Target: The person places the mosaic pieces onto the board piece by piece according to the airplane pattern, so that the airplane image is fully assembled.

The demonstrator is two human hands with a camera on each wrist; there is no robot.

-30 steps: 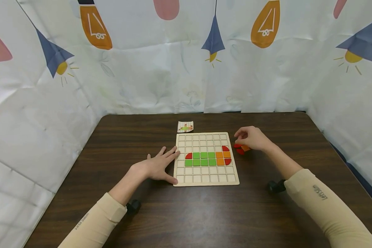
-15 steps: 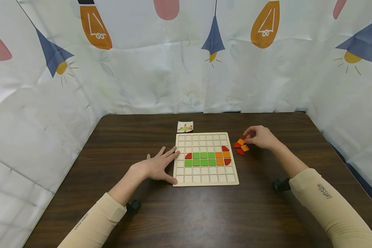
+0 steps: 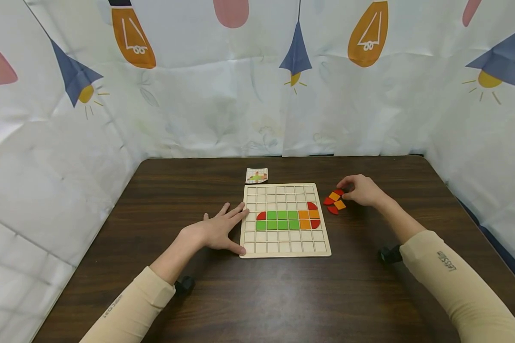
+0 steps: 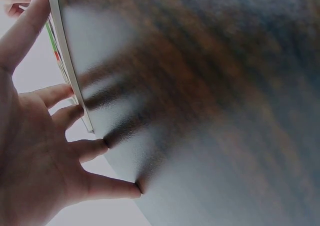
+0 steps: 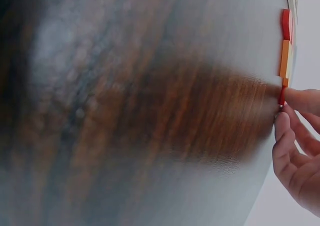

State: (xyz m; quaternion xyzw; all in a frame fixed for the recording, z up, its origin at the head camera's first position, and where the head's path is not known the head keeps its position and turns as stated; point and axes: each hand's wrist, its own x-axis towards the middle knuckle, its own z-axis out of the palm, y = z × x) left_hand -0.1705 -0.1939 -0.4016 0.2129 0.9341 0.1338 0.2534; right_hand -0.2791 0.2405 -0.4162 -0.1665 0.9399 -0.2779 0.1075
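A pale wooden grid board lies on the table, with green square tiles, orange square tiles and red quarter-circle tiles in its cells. My left hand is spread with straight fingers; its thumb and some fingertips rest on the board's left edge. Right of the board my right hand pinches a red quarter-circle tile between thumb and finger, at the edge of a small pile. In the right wrist view the thumb touches this red tile; its grip is partly hidden.
Loose orange tiles and red tiles lie in the pile. A small picture card with a coloured pattern lies behind the board. The dark wooden table meets a printed white curtain at the back.
My right hand has shifted right from over the loose tiles to the pile's far right side, uncovering several of them. The left hand and the board have stayed put.
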